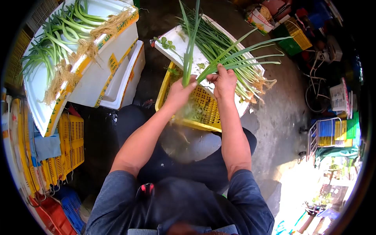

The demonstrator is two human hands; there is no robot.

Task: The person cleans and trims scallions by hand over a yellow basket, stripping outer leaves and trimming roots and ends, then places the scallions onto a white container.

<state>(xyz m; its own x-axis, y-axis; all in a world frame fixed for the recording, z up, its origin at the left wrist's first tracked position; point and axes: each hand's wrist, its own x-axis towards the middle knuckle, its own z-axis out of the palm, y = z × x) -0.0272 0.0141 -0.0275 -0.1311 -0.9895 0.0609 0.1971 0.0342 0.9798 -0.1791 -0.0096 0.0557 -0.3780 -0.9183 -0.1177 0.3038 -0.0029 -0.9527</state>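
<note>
My left hand [180, 94] is closed round the lower part of a leek [189, 55], whose flat green leaves rise from the fist and fan to the right. The lower end of the leek is blurred under that hand. With thumb and fingers, my right hand [225, 83] pinches the right-leaning leaves near their base. Both hands are over a yellow plastic basket [159, 100] with loose scraps inside. Behind it, a white foam board [178, 58] carries a pile of thin green stalks [207, 39], with roots towards the right, and a few small leafy sprigs [167, 43].
At left, cleaned leeks [66, 37] with long roots lie on a white foam lid [37, 105] above foam boxes [125, 78]. Yellow crates [72, 143] stand below them. A metal cart [323, 133] and a yellow-green crate [295, 35] are on the right. Wet concrete floor [270, 113] surrounds the basket.
</note>
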